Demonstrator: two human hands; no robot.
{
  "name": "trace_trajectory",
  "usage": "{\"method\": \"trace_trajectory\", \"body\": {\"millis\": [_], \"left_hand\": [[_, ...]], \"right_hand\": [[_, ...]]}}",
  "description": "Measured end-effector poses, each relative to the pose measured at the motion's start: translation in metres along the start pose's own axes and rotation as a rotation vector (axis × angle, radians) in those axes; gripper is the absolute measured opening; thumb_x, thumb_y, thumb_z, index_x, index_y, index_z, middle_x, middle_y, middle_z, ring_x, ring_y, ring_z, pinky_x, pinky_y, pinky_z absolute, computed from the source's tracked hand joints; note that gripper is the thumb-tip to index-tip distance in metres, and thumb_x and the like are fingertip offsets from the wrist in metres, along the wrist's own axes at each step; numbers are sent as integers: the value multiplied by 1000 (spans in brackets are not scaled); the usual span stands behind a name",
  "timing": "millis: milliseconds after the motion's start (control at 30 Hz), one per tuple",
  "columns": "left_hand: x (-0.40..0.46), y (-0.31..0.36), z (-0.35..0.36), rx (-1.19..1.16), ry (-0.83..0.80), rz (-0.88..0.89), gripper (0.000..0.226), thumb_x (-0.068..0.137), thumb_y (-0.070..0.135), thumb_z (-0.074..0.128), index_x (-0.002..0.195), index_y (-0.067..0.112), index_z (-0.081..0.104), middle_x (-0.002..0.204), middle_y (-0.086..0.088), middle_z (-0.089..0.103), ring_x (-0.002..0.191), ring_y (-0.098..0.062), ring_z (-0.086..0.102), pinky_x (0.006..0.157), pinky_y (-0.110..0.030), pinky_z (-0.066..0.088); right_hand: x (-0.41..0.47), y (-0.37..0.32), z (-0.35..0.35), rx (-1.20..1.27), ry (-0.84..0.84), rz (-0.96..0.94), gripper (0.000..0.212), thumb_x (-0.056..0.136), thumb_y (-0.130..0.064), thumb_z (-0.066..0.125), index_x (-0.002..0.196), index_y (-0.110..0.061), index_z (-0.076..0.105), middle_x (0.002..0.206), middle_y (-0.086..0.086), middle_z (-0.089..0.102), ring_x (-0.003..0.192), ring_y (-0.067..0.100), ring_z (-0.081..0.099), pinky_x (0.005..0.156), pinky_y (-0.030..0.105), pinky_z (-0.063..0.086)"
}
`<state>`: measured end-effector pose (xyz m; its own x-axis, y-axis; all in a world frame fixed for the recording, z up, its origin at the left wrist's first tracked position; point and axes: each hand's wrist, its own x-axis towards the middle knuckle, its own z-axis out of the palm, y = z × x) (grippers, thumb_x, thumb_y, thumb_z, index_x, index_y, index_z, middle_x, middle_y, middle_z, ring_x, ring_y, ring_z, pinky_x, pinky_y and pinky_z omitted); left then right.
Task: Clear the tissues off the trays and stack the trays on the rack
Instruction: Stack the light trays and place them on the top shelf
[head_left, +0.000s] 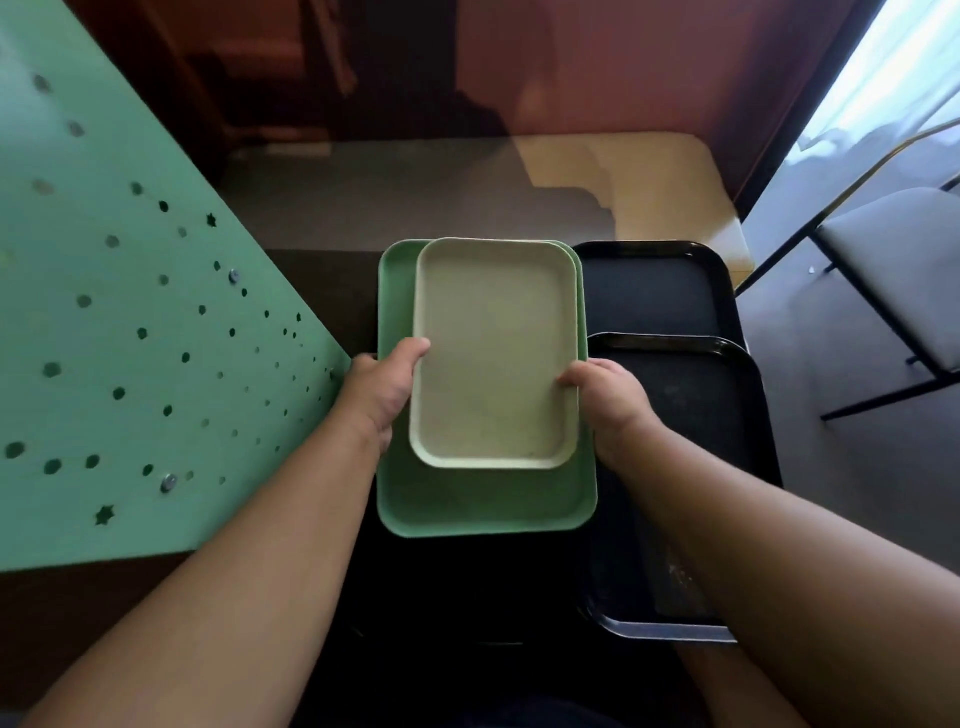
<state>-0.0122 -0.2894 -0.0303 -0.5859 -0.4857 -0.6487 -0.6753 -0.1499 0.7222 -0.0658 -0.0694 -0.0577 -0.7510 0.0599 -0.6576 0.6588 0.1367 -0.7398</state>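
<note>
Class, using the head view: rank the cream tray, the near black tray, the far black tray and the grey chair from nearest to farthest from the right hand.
From the right hand:
1. Cream tray, gripped at its right edge.
2. Near black tray, just right of the hand.
3. Far black tray, behind it.
4. Grey chair, far right.

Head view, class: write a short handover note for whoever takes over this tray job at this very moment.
Left hand: grips the left edge of the cream tray, thumb over the rim.
Right hand: grips its right edge.
The cream tray sits over the larger green tray. Two black trays lie to the right, the nearer overlapping the farther.
Done: no tissues visible on any tray.
Left: let go of the cream tray once it is settled on the green one; whether the black trays need restacking is unclear.
</note>
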Motion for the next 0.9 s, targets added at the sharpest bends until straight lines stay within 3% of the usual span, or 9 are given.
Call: {"method": "trace_trajectory", "body": {"millis": [100,233,300,467,600,767,900], "left_hand": [[10,6,5,0,30,-3,87,75,56,68,142,6,46,131,-11,61,115,-29,59,98,-45,47],[20,2,13,8,44,-45,50,88,43,64,118,4,62,103,-7,70,86,-18,64,63,-28,45],[23,0,15,22,49,-63,41,90,41,62,109,5,65,95,-5,70,81,-16,64,58,-26,43],[28,-4,11,67,73,-83,44,86,44,59,111,9,70,100,-7,75,88,-24,70,62,-28,49],[27,-3,11,87,100,-89,48,86,45,56,115,8,66,106,-7,72,89,-23,66,63,-29,45],[17,-2,11,106,127,-65,69,83,49,57,137,7,51,130,-8,60,111,-29,57,85,-39,41],[3,-5,8,117,130,-5,84,76,55,57,144,7,44,144,-11,51,122,-30,52,98,-44,42]], "right_hand": [[12,-10,6,-46,-5,-6,25,75,-19,70,100,-17,71,104,6,73,98,28,70,94,48,57],[23,-8,11,-105,-4,19,23,82,-25,68,104,-17,67,102,1,69,97,23,66,92,43,55],[27,-6,14,-127,-12,33,23,83,-30,67,103,-18,66,103,1,69,95,23,66,90,42,55],[31,0,20,-159,-5,40,26,86,-35,66,105,-18,64,101,0,66,89,19,63,75,35,49],[30,-2,20,-191,-13,25,31,87,-36,66,111,-16,65,103,0,67,93,21,65,79,37,51],[24,-2,17,-155,-12,6,29,86,-31,68,110,-14,69,103,2,71,92,21,67,81,36,54],[8,2,8,-59,-25,-2,11,86,-23,69,93,-15,72,94,4,74,89,23,71,85,40,59]]}}
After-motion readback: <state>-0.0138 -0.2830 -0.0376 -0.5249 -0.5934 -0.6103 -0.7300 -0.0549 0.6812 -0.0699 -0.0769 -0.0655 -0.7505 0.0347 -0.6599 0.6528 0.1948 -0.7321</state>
